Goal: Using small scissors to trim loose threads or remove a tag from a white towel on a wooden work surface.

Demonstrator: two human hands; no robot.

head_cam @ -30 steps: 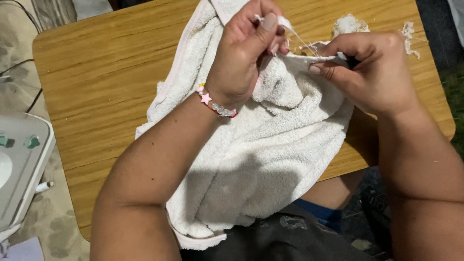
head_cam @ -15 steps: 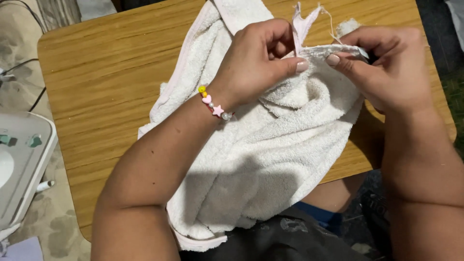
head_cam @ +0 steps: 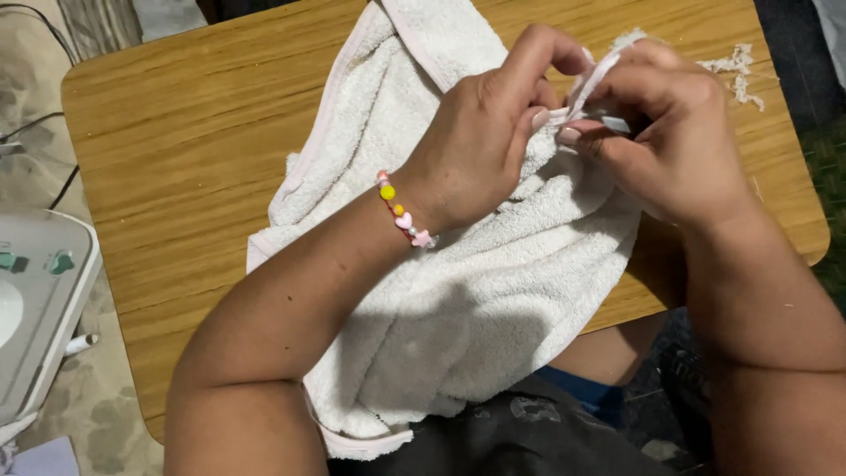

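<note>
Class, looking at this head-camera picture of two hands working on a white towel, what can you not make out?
- What the right hand holds: fingers cover it.
- The towel trim's far end: both hands, left hand included, hide it.
- The grey machine: cut by the left edge.
- The table scraps: too small.

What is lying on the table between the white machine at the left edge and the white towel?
In the head view, only bare wooden table lies between the white machine and the white towel; nothing rests on that stretch.
</note>
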